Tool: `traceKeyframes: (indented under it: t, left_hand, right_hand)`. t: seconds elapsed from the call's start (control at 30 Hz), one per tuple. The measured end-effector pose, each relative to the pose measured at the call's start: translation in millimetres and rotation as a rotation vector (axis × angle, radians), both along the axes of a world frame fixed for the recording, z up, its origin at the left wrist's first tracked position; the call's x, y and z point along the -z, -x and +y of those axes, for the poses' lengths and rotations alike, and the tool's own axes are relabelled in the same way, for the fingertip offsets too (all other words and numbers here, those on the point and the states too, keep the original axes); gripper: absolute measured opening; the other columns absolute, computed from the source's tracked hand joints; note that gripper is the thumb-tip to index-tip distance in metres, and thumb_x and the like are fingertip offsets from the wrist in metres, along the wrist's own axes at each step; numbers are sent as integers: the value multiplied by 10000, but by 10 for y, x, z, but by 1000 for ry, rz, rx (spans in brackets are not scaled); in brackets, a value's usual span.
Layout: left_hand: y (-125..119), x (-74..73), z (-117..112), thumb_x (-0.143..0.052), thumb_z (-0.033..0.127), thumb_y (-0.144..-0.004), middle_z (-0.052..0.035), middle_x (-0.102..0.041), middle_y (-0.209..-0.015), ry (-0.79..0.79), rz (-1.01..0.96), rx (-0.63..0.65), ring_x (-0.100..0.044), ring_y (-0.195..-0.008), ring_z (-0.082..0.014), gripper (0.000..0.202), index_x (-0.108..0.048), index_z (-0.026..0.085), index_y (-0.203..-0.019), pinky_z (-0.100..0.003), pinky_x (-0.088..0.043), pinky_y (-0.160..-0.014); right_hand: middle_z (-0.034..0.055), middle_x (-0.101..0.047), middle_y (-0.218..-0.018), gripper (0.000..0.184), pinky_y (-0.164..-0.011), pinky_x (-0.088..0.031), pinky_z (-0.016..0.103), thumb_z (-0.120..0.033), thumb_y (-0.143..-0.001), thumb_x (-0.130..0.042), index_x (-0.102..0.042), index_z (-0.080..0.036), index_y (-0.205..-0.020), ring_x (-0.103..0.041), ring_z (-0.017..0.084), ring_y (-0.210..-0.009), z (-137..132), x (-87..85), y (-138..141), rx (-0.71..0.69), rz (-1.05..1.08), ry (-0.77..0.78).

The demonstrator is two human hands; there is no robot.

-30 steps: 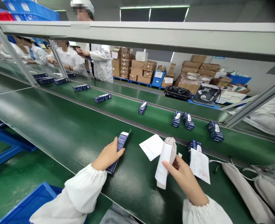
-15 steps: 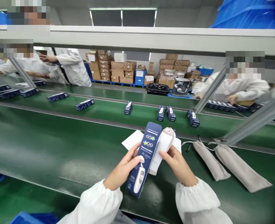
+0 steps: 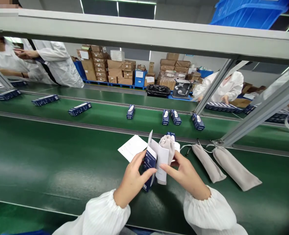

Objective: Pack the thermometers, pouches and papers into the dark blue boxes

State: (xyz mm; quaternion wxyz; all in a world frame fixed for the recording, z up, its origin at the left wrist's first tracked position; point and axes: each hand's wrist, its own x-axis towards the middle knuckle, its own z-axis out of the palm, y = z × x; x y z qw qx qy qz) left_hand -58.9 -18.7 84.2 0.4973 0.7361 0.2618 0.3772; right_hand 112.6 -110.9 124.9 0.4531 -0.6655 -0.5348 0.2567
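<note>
My left hand [image 3: 136,174] grips a dark blue thermometer box [image 3: 149,163] whose top flaps stand open. Close beside it, my right hand [image 3: 187,174] is closed around a grey drawstring pouch [image 3: 167,142] with a folded white leaflet [image 3: 162,163] wrapped against it. The pouch is upright, its gathered end on top. A white paper sheet [image 3: 131,147] lies on the green surface behind my left hand. To the right rest two more grey pouches, a shorter one [image 3: 209,163] and a longer one [image 3: 236,168], with their cords toward the back.
Several blue boxes [image 3: 80,109] lie spaced along the green conveyor [image 3: 105,112] beyond a metal rail. A slanted metal post [image 3: 242,117] rises at right, below a crossbar [image 3: 134,31]. People in white coats stand across the line, with stacked cartons [image 3: 124,71] behind.
The blue box has turned from showing its printed front to standing on edge with its open end up. The pouch and leaflet have come more upright beside it. The whole view has shifted.
</note>
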Motion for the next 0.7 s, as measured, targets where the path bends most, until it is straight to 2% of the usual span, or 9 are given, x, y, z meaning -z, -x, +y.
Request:
traceKeyframes:
  t: [0.1,0.23,0.37,0.47,0.57,0.63,0.7]
  left_hand:
    - [15,-30,67,-653,348,-791,-83,-576,-1280,96,7,41,-546,-1167,-259,511,-509,242,-1270,-403,-420,-1014]
    - [30,-73,112,-661,339,-781,-77,-596,-1246,-7,65,115,-559,-1142,-251,518,-504,239,-1264,-386,-436,-994]
    - [14,-40,65,-642,314,-796,-60,-602,-1201,-163,92,116,-570,-1096,-236,478,-491,256,-1246,-364,-455,-941]
    - [-23,2,-16,-615,275,-816,-55,-576,-1211,-209,74,51,-553,-1106,-226,457,-461,270,-1246,-359,-442,-944]
    - [-80,-11,-91,-590,247,-831,-63,-543,-1216,-231,24,-26,-522,-1132,-221,450,-425,267,-1250,-361,-428,-956]
    - [-123,-62,-106,-581,237,-836,-76,-516,-1220,-263,-28,-66,-500,-1145,-226,467,-398,260,-1265,-372,-419,-961]
    - [-156,-135,-86,-568,244,-849,-85,-508,-1201,-292,-70,-92,-497,-1132,-227,444,-401,251,-1260,-374,-420,-951]
  right_hand:
    - [79,-661,-1086,444,-808,-532,380,-423,-780,-649,-555,-195,-1149,-634,254,-949,-29,-119,-108,-22,64,4]
    - [89,-646,-1151,448,-819,-541,385,-476,-785,-627,-551,-199,-1129,-621,273,-1029,6,-414,-261,31,309,-108]
    - [64,-672,-1011,448,-743,-549,350,-491,-737,-678,-563,-195,-1054,-642,239,-903,127,-650,-139,158,135,-242]
    - [64,-657,-997,477,-737,-538,342,-476,-731,-689,-535,-196,-1085,-635,222,-866,177,-615,89,252,-6,-271]
    - [76,-634,-1032,495,-799,-508,378,-446,-735,-687,-513,-204,-1129,-611,239,-911,170,-428,302,308,-183,-219]
    - [79,-620,-1029,433,-820,-491,394,-427,-763,-658,-523,-204,-1109,-590,249,-944,150,-308,383,300,-288,-179]
    - [86,-604,-1065,380,-861,-472,413,-422,-800,-620,-534,-203,-1099,-564,258,-1007,130,-258,394,260,-361,-182]
